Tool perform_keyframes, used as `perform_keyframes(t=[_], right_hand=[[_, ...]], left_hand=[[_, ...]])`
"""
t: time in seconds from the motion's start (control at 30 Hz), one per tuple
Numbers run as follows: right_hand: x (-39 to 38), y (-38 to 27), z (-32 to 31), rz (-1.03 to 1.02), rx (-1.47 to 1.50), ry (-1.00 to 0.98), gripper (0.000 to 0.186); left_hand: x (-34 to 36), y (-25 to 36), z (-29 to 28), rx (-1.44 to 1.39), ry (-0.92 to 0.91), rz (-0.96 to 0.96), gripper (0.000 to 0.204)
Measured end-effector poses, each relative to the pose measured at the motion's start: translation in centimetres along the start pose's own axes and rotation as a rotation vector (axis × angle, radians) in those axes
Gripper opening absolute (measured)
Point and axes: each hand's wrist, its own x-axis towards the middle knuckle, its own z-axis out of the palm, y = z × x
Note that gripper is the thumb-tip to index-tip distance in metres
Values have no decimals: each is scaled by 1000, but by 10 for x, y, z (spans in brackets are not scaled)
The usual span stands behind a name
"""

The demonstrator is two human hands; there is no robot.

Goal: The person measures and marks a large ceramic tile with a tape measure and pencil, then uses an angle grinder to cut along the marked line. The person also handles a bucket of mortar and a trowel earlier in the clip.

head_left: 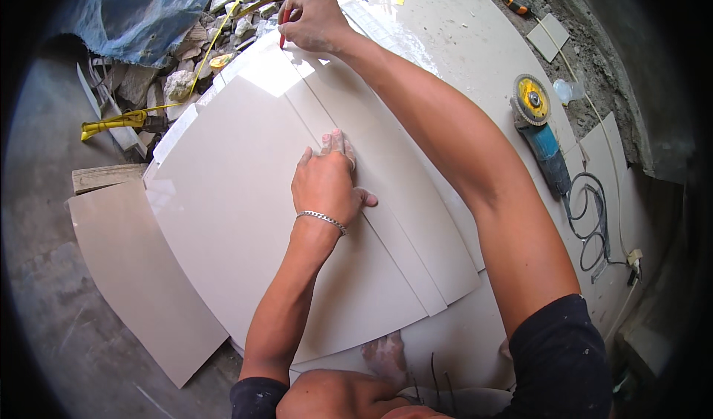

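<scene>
A bare foot (385,353) is seen beside the near edge of a large glossy beige tile (223,181), its broad left part uncovered. Across a narrow straight strip (418,278), the left hand (327,185) is laid, thumb spread. Room at right is taken by a corded angle grinder (544,144). At the far edge, a red pencil-like stick (282,43) is pinched by the right hand (316,24); beyond, jagged rubble (179,85) is partly covered by blue sheeting (141,10).

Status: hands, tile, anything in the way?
Right hand gripping red pencil. Left hand spread over strip on tile. Grinder lying right, clear of both hands.
</scene>
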Motion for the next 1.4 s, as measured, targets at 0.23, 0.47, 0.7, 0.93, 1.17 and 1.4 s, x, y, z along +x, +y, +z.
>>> perform_keyframes(t=[0.23,0.47,0.7,0.93,1.17,1.4], right_hand=[[-43,-5,-19,-49,-42,-30,14],[-146,-22,-81,93,37,-267,14],[-194,-31,-105,140,78,-308,14],[-161,-17,-85,218,190,-321,16],[-94,-11,-51,146,204,-201,13],[-87,-5,-37,129,251,-110,13]], left_hand=[[3,-2,0,10,-62,-35,103],[5,-1,1,-24,-55,-60,105],[0,0,0,-65,59,4,98],[-2,10,-4,-249,51,-139,88],[-2,9,-4,-243,89,-85,87],[0,8,-3,-265,60,-129,87]])
